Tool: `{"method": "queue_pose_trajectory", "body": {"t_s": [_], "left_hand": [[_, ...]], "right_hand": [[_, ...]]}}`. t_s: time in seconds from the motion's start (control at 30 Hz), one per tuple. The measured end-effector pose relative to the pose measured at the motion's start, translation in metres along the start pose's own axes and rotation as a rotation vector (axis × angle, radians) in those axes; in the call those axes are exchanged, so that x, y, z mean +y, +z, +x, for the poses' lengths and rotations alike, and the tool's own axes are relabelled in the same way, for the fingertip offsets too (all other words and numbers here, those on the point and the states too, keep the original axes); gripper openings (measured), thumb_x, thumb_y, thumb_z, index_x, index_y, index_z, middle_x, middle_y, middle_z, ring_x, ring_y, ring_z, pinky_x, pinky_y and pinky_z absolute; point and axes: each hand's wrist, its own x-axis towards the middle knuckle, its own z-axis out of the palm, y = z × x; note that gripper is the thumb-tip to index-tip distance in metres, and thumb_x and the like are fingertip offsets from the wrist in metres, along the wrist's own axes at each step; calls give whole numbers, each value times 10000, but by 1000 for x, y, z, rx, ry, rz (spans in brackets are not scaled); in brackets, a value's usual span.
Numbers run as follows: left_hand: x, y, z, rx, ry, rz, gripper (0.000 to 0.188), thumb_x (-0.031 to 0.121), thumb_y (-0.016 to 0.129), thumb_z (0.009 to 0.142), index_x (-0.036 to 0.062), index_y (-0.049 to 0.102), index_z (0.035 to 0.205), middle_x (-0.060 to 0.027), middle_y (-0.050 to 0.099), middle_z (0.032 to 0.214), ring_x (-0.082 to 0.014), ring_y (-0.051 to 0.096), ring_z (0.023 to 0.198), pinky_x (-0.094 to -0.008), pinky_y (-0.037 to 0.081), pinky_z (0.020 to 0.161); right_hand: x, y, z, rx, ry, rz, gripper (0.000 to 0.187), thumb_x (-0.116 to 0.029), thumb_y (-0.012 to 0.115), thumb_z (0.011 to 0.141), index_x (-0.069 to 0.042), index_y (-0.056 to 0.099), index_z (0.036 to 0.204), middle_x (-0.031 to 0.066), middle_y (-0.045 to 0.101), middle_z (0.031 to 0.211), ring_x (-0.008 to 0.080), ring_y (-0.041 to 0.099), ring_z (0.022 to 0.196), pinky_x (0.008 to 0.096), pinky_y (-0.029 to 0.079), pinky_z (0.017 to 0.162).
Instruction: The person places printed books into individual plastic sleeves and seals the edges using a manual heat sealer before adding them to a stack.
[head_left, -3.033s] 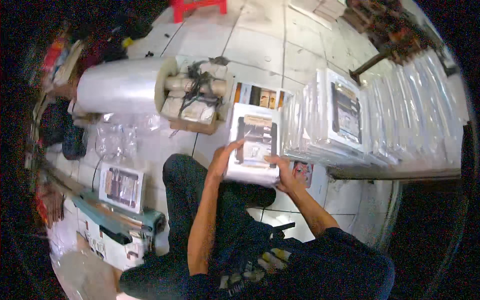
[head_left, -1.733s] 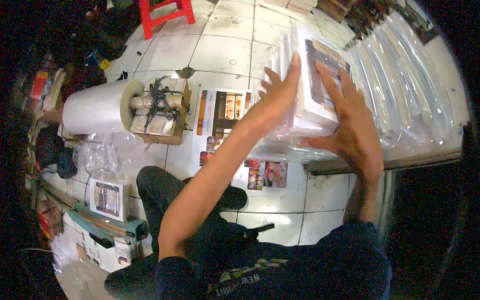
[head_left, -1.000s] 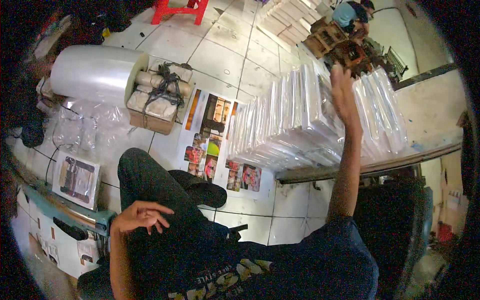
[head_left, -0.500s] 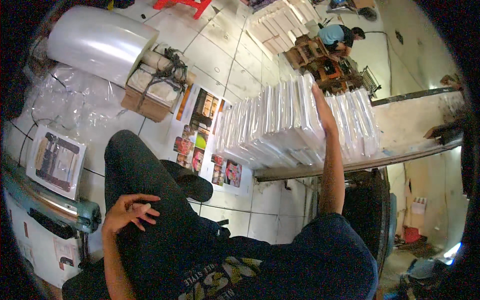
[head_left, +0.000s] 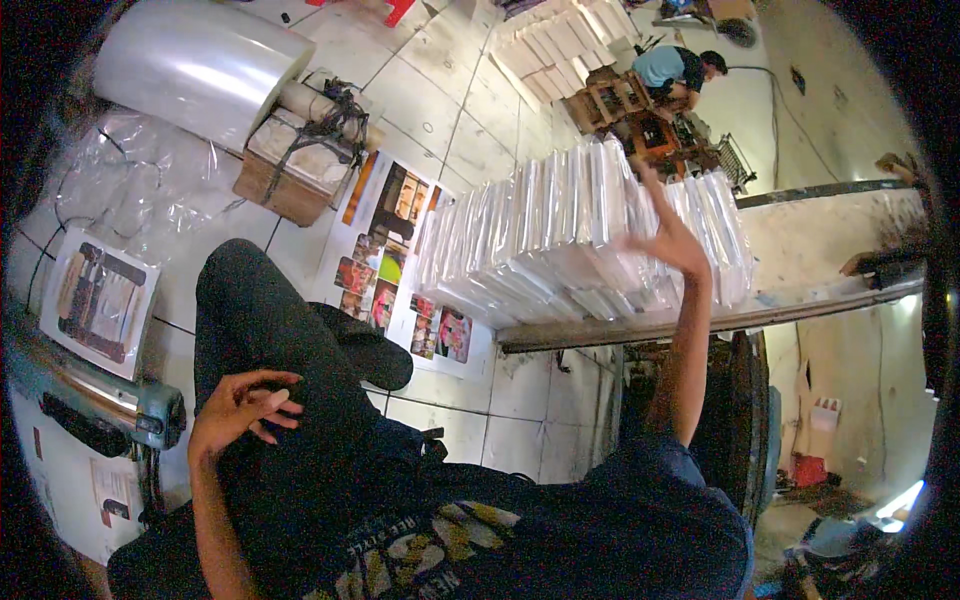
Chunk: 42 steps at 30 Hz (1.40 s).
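Observation:
A long row of white, flat packets in clear plastic (head_left: 540,220) stands on edge along a low bench (head_left: 800,235). My right hand (head_left: 675,238) is over the right part of the row, thumb and fingers spread and slightly blurred, holding nothing. Whether its fingertips touch the packets I cannot tell. Close to my bent knee, my left hand (head_left: 242,412) rests by my dark trouser leg (head_left: 255,320), its fingers loosely bent and apart, with nothing in it.
Printed picture sheets (head_left: 385,265) lie on the tiled floor beside the packets. A large clear film roll (head_left: 200,75) and a cardboard box (head_left: 285,185) are at far left. A sealing machine (head_left: 100,410) bears a wrapped packet (head_left: 100,300). Another person (head_left: 672,72) crouches far back.
My right hand has come away from the packet's top edge, spreading its fingers and shifting slightly right. My left hand stays in its place by my leg. The whole view has shifted slightly.

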Motion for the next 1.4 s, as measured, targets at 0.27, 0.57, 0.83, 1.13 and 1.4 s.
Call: {"method": "queue_pose_trajectory", "body": {"t_s": [0.27,0.57,0.83,1.13,1.4], "left_hand": [[-3,0,0,4,12,11,475,312,633,931,29,547,1302,-181,699,1037,-248,720,853,-307,595,582],[-3,3,0,21,-6,18,477,350,640,921,48,571,1283,-168,703,1017,-239,718,859,-318,593,588],[3,5,-1,29,-5,64,471,330,657,912,45,571,1277,-164,707,1000,-236,720,849,-317,591,586],[5,8,-4,25,-6,42,498,317,678,897,27,559,1283,-168,708,995,-228,718,850,-323,592,592],[3,5,-2,26,-24,25,487,290,682,895,30,559,1287,-168,709,991,-232,718,854,-324,594,590]], "right_hand": [[-32,29,-18,44,-46,-76,1383,-328,965,401,-68,193,1519,184,332,1523,326,298,1419,396,253,1166],[-17,20,-11,29,-74,-77,1370,-317,967,393,-86,221,1518,158,358,1517,292,326,1410,398,279,1155],[-4,27,-12,43,-90,-20,1341,-352,965,419,-162,225,1521,125,290,1555,324,306,1414,413,297,1149],[42,-2,34,293,189,104,726,-450,452,995,-13,196,1516,112,222,1580,248,279,1428,376,187,1174],[42,54,64,164,303,622,770,-578,283,1004,-7,202,1514,119,236,1568,220,220,1443,322,143,1176]]}}
